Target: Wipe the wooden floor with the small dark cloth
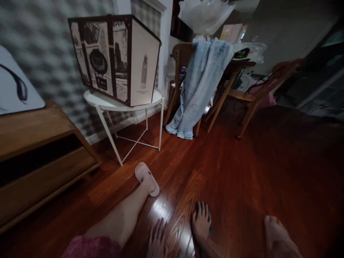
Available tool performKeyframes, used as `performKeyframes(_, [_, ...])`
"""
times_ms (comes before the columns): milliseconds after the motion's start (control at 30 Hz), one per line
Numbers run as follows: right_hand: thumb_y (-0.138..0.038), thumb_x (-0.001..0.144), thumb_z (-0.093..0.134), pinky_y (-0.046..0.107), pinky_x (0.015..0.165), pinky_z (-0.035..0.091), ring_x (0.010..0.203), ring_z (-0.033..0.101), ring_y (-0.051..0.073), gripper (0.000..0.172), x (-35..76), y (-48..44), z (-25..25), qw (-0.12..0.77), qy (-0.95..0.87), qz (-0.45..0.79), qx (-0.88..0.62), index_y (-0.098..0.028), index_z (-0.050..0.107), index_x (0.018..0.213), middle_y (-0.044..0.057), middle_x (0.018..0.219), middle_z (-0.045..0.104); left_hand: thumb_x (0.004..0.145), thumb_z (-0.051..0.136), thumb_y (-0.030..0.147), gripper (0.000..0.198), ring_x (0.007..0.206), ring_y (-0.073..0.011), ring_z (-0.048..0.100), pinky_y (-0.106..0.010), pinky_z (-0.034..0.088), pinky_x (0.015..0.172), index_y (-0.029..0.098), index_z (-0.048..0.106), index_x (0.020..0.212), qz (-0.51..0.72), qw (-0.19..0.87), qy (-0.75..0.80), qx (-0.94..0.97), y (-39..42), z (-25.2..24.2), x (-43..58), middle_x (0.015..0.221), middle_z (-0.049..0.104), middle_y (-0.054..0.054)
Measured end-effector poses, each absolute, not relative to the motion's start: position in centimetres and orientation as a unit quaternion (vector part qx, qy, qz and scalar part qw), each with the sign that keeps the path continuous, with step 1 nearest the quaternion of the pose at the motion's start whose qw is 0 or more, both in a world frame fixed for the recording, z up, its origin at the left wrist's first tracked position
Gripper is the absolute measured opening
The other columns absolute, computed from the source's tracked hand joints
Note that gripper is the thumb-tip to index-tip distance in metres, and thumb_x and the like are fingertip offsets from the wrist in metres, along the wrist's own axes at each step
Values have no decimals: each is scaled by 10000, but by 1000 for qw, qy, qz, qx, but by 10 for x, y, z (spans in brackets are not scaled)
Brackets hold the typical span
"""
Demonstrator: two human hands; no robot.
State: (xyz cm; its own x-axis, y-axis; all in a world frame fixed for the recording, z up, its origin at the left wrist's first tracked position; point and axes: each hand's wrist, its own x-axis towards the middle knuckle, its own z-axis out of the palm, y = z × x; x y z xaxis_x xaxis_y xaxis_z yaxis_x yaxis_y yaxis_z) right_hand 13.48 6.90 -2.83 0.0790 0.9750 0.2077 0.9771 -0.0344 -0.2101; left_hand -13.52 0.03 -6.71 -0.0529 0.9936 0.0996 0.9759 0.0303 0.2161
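Observation:
My left hand [158,239] lies flat on the glossy wooden floor [180,190], fingers spread, with nothing in it. To its right, my right hand [201,220] presses down over a small dark thing [210,226], with the fingers laid across it. Only its edges show past the fingertips and beside the palm; it looks like a folded dark cloth, but the kind is unclear.
A foot in a pink slipper [147,180] and a bare foot [276,229] flank my hands. Ahead stand a white side table [90,96] bearing a printed trunk [145,61], a chair draped with jeans [200,82], and another wooden chair [248,96]. A wooden cabinet [45,168] is at left.

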Motion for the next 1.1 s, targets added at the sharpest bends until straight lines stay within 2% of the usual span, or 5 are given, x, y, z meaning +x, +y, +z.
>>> performKeyframes(233, [-355, 967, 249, 557, 1200, 224, 1531, 207, 307, 615, 121, 56, -24, 136, -726, 43, -672, -119, 504, 1475, 138, 1581, 432, 835, 481, 201, 769, 1512, -198, 297, -434, 195, 1252, 246, 282, 1576, 165, -121, 703, 681, -104, -44, -56, 1617, 420, -15])
performKeyframes(500, [-308, 983, 348, 463, 1236, 239, 1514, 286, 208, 572, 136, 101, -18, 96, -927, 173, -320, -267, 396, 1551, 29, 1583, 451, 819, 441, 155, 798, 1495, -166, 334, -400, 219, 1244, 267, 246, 1584, 138, -138, 706, 680, -99, -33, -63, 1616, 419, 29])
performKeyframes(700, [-291, 977, 231, 507, 1193, 286, 1506, 289, 254, 590, 196, 193, -4, 194, -735, 89, -643, -147, 492, 1486, 125, 1529, 505, 790, 472, 169, 854, 1504, -213, 334, -460, 185, 1269, 275, 206, 1595, 114, -102, 724, 673, -102, -55, -60, 1634, 381, 3])
performKeyframes(900, [-221, 969, 111, 745, 1114, 178, 1512, 206, 405, 657, 122, 223, 6, 205, -639, 52, -739, 2, 251, 1571, 323, 1560, 360, 929, 571, 384, 482, 1366, -250, 489, -510, 405, 1156, 314, 529, 1405, 94, 24, 720, 687, -93, -49, -77, 1536, 506, -58])
performKeyframes(1100, [-272, 978, 330, 500, 1218, 190, 1518, 243, 268, 577, -18, 179, -5, 157, -844, 121, -498, -156, 415, 1536, 118, 1586, 436, 916, 614, 477, 432, 1200, -237, 592, -498, 538, 1007, 247, 594, 1281, 98, 33, 727, 678, -47, -44, -116, 1381, 593, -85])
